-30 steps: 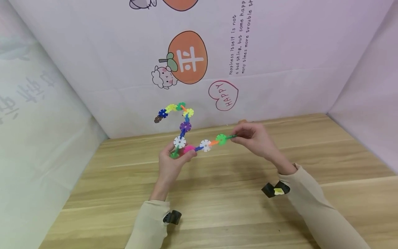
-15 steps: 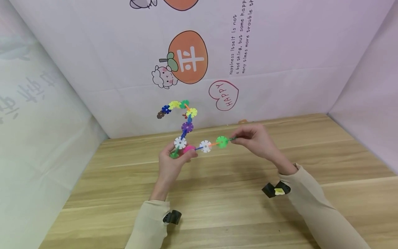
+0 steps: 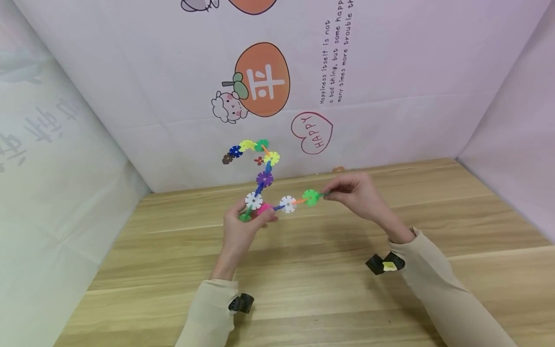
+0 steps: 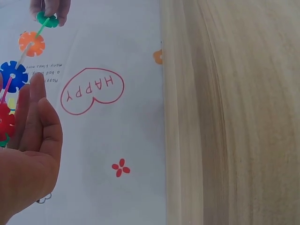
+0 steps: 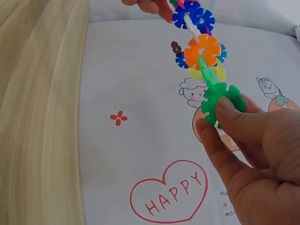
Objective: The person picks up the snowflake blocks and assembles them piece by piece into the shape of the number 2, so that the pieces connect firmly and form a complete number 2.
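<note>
A wooden surface with pale, straight grain fills the lower part of the head view. It is boxed in on three sides by thin white sheeting that creases at the corners. The back sheet carries printed pictures: an orange fruit with a white character on it, a small cartoon sheep beside it, a red outlined heart reading HAPPY, and lines of small sideways text, only partly legible.

Above the surface, held clear of it, is a chain of flat plastic discs with notched, flower-like edges, slotted into one another edge to face. The discs are glossy and brightly coloured: white, green, purple, yellow, blue, orange, pink and brown. One branch climbs from the left hand and curls over to the left at the top; another runs sideways to the right hand.

The left grip is curled round the pink and green discs at the chain's lower bend; in the left wrist view only the palm and straight-looking fingers show, and the discs are cut off at the frame's edge. The right grip pinches the end green disc between thumb and forefinger, as the right wrist view shows plainly.

Both arms wear beige sleeves with a dark strap at each wrist. A small orange item by the back wall is too small to identify.
</note>
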